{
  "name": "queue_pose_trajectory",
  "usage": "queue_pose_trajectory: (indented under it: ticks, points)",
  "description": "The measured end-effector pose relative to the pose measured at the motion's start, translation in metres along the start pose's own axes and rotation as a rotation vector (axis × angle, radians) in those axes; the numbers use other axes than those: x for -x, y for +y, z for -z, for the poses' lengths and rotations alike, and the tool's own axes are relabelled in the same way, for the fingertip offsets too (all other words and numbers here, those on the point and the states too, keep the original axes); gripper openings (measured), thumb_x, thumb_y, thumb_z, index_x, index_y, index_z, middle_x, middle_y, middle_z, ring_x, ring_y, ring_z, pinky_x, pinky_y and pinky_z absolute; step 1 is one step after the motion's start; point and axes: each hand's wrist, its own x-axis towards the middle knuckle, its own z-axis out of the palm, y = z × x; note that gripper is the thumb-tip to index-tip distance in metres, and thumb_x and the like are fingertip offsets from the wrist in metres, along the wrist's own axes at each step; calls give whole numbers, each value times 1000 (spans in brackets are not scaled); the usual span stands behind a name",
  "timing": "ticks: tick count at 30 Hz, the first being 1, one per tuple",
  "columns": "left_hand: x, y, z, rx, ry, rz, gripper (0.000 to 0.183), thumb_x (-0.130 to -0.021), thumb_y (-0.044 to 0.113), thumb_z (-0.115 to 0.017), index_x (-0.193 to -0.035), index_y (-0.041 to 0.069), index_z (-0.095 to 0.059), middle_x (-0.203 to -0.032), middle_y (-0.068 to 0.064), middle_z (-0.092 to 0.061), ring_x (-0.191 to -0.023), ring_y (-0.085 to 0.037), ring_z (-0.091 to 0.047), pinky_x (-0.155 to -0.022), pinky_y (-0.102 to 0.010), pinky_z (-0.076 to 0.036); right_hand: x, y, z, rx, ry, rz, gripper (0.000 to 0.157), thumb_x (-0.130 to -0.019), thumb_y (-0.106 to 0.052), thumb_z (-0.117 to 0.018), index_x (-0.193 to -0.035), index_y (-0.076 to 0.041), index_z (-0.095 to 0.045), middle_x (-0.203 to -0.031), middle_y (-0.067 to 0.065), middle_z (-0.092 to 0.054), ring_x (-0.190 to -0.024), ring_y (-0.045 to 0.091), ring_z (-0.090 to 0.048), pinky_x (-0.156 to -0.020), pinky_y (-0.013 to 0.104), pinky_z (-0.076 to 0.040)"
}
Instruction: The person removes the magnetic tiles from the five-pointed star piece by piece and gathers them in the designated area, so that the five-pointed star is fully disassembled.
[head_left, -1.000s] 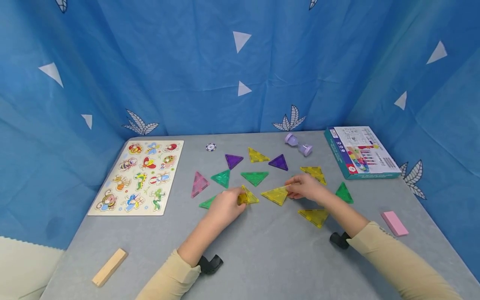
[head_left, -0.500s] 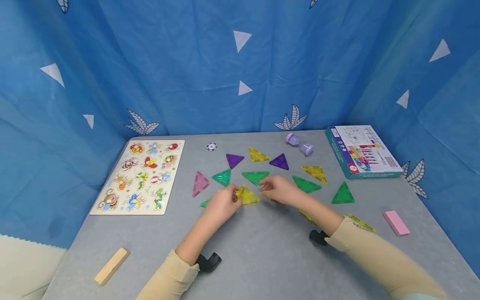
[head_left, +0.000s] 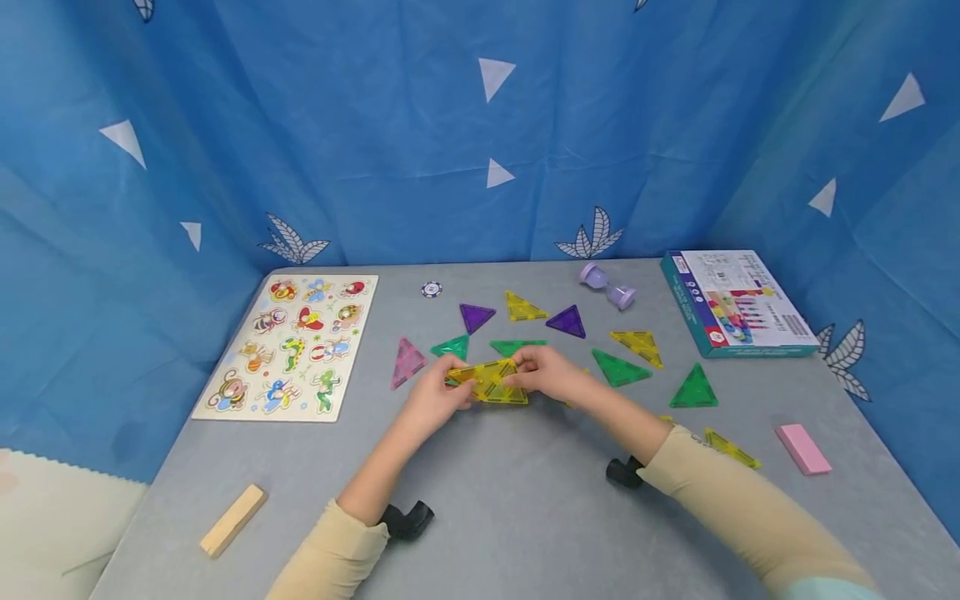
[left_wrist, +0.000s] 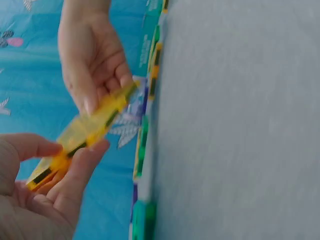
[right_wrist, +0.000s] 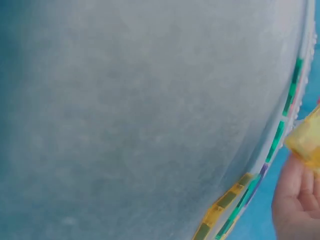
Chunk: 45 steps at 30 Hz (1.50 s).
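Note:
My left hand point(head_left: 437, 396) and right hand point(head_left: 551, 373) grip a joined piece of yellow triangular magnetic tiles point(head_left: 491, 385) from opposite ends, fingers and thumbs pinching its edges. In the left wrist view the yellow piece point(left_wrist: 90, 129) is raised, with the left hand point(left_wrist: 55, 195) at its near end and the right hand point(left_wrist: 95, 55) at its far end. The right wrist view catches only part of the yellow piece point(right_wrist: 305, 137). Just behind the hands lie a green tile point(head_left: 517, 347) and a teal-green one point(head_left: 451, 347), partly covered.
Around the hands lie a pink tile point(head_left: 407, 362), purple tiles point(head_left: 567, 322), yellow tiles point(head_left: 639, 346) and green tiles point(head_left: 693, 388). Farther out are an insect puzzle board point(head_left: 288, 350), a purple sand timer point(head_left: 607, 287), a box point(head_left: 738, 304), a wooden block point(head_left: 233, 521) and a pink block point(head_left: 803, 449).
The right hand has left the area of another yellow tile, moved left and taken hold of the piece in the left hand. The piece has turned and risen between both hands.

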Motion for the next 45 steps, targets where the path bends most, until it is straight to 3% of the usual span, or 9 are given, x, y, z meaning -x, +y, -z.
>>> queue_pose_trajectory:
  ticks: [5,9,12,16,20,26,31,37,45]
  points:
    - [0,-2,16,40,-31,-19,15,-85,12,-69,-92,0,-64,-80,-9,-67,-72,-28,-64,-64,-41,-55,5,-2,4,-130,-35,-1,21,-89,-20,-64,-102,-3,-62,-86,6,-64,-72,15,-53,-66,31,-48]
    - [2,-3,26,58,-69,-7,22,-83,13,-71,-97,-2,-66,-83,-10,-68,-74,-22,-65,-68,-44,-54,7,-6,5,-163,-80,-5,23,-91,-22,-62,-105,-3,-63,-87,7,-64,-73,16,-54,-69,32,-51]
    - [7,-6,39,8,-77,-4,22,-84,15,-71,-99,0,-67,-85,-8,-68,-74,-14,-62,-68,-39,-54,9,-7,6,-159,-88,-14,24,-91,-22,-62,-105,-3,-62,-87,7,-64,-74,16,-54,-70,31,-51]
    - [18,-13,67,-20,-99,23,24,-85,18,-70,-102,2,-64,-89,-7,-66,-77,-14,-60,-71,-38,-53,9,-4,8,-90,-77,-64,22,-91,-20,-62,-105,-3,-63,-87,4,-65,-75,16,-56,-69,30,-50]
    - [30,-23,99,-11,-214,69,25,-87,18,-66,-105,0,-61,-92,-13,-66,-80,-20,-62,-76,-47,-52,8,3,6,24,-147,-72,24,-91,-18,-61,-110,-3,-64,-84,2,-64,-74,14,-57,-68,30,-51]
    - [43,-37,133,-178,-351,99,19,-92,20,-60,-103,5,-66,-87,-9,-63,-75,-19,-57,-68,-39,-50,4,5,-5,113,-251,-18,25,-92,-12,-59,-114,-1,-64,-68,2,-55,-60,12,-47,-56,25,-42]
    - [40,-47,136,-240,-420,135,18,-91,17,-59,-105,7,-66,-82,-6,-58,-72,-17,-50,-64,-31,-45,3,4,-14,216,-214,0,29,-90,-10,-60,-117,1,-62,-65,0,-53,-54,10,-44,-51,23,-38]
    - [32,-50,125,-389,-258,136,26,-82,14,-70,-104,4,-61,-85,-4,-55,-75,-16,-49,-65,-30,-42,4,-2,-21,339,-126,20,31,-87,-11,-65,-118,-3,-63,-82,-2,-62,-67,9,-52,-60,24,-45]
    - [30,-37,118,-565,-248,180,20,-77,10,-73,-94,6,-64,-88,-2,-61,-79,-17,-53,-73,-36,-46,14,-12,-15,356,-115,39,35,-89,-8,-62,-123,-1,-59,-101,7,-66,-93,18,-60,-73,28,-51]
